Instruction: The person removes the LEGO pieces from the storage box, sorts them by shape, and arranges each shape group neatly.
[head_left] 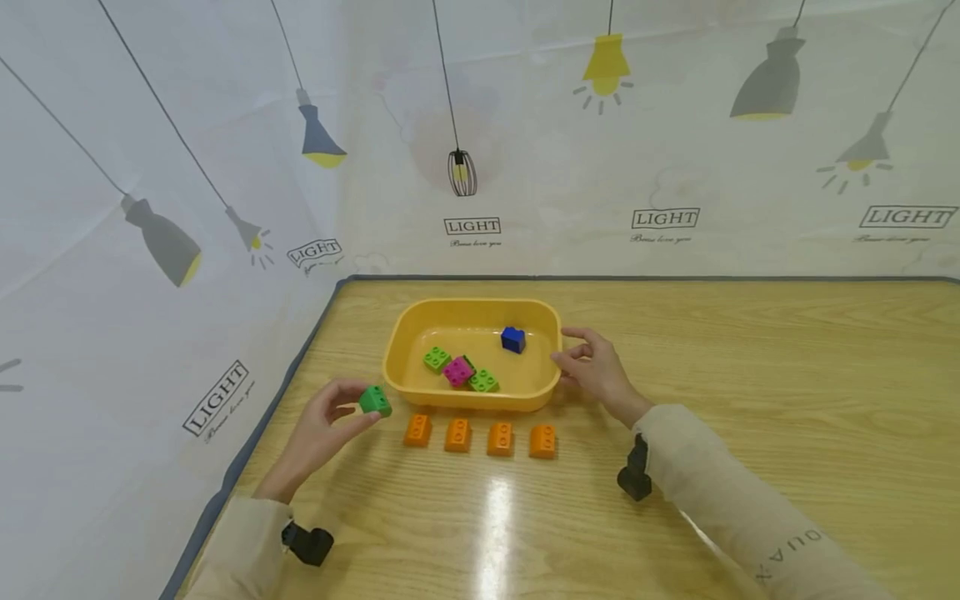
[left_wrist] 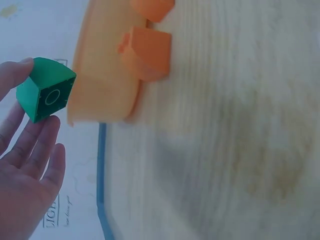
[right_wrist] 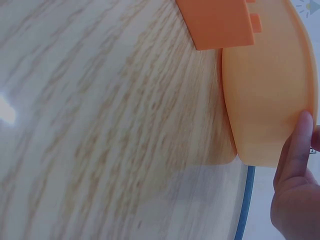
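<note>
My left hand (head_left: 321,429) pinches a green building block (head_left: 376,401) between thumb and fingers, just off the near left corner of a yellow plastic basin (head_left: 468,402). In the left wrist view this block (left_wrist: 46,90) shows a curved side and a dark face with a ring. At the basin's right end, my right hand (head_left: 600,375) holds the rim with thumb and fingertips; some of its fingers are hidden. Inside the basin lie a blue block (head_left: 513,339), a magenta block (head_left: 457,372) and light green blocks (head_left: 437,359). A dark piece beside the magenta one is mostly hidden.
Several orange blocks (head_left: 457,435) stand in a spaced row on the wooden table (head_left: 600,533), along the basin's near side. A printed cloth wall (head_left: 540,167) rises behind the table and along its left edge.
</note>
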